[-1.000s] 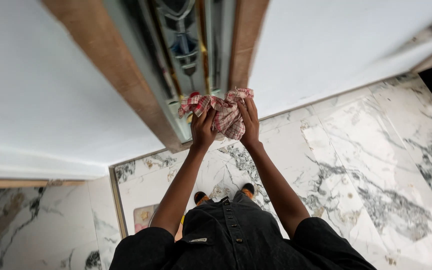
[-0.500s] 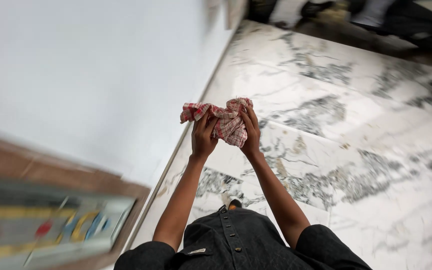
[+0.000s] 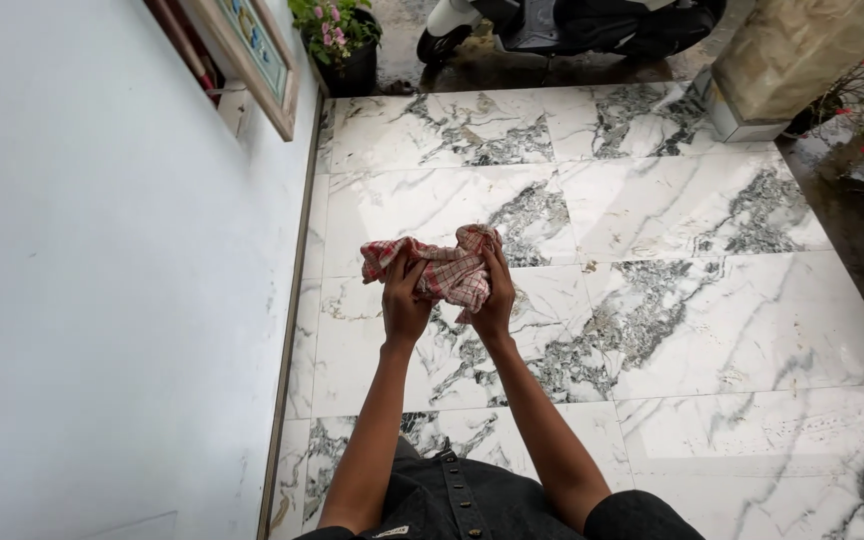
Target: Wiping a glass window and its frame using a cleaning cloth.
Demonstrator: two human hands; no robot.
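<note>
Red-and-white checked cotton cloth [image 3: 439,268] sits bunched between both hands, held out in front of the body above the white marble floor [image 3: 672,300] with its grey veining. The left hand [image 3: 404,300] is closed around the left part of the bundle, thumb pressed into the folds; the right hand [image 3: 493,295] is curled around the right part, fingers wrapped over the top edge. A loose corner sticks out to the left beyond the left hand's knuckles, and another flap hangs slightly below the right palm.

Gathering a cloth like this goes best, I judge, when both hands keep even pressure and tuck the stray corners inward, so nothing trails or slips out; the free left corner looks like the part most likely to drop loose. Working the fabric toward the middle with the thumbs would keep the wad compact.

The cloth looks thin and soft, heavily crumpled, with a fine grid of red lines on a pale ground and a slightly frayed edge at the top. Whether it is damp I cannot tell.

A plain white wall [image 3: 102,280] runs along the left, carrying a framed picture [image 3: 252,45]. Farther off stand a potted plant with pink flowers [image 3: 342,35] and a parked scooter [image 3: 572,22].
</note>
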